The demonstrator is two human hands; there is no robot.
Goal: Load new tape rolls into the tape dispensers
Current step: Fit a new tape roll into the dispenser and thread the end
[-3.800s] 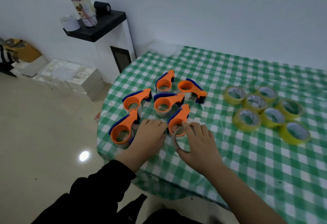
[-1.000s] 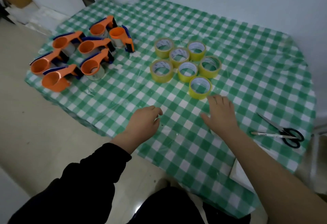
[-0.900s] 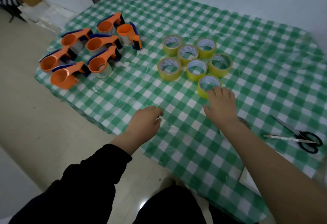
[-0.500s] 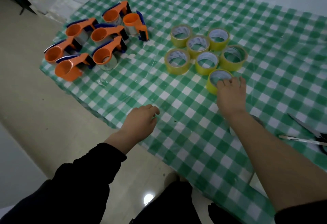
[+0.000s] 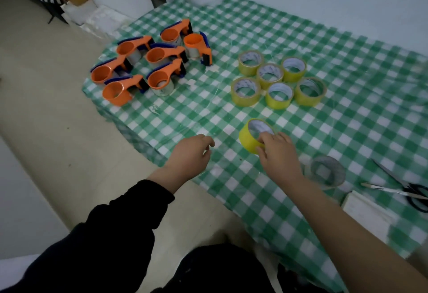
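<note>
My right hand grips a yellow tape roll, tilted and lifted toward me, with fingers inside its core. Several more yellow tape rolls lie flat in a cluster further back. A group of several orange-and-blue tape dispensers sits at the table's far left. One dispenser at the front of the group has an empty orange hub. My left hand hovers over the table edge, fingers loosely curled, holding nothing.
The table wears a green-and-white checked cloth. A used-up grey tape core lies right of my right wrist. Black-handled scissors and a white box sit near the right edge. Floor lies to the left.
My right hand reached the nearest yellow roll, took hold of it and pulled it toward me, away from the cluster. The left hand stayed near the table edge.
</note>
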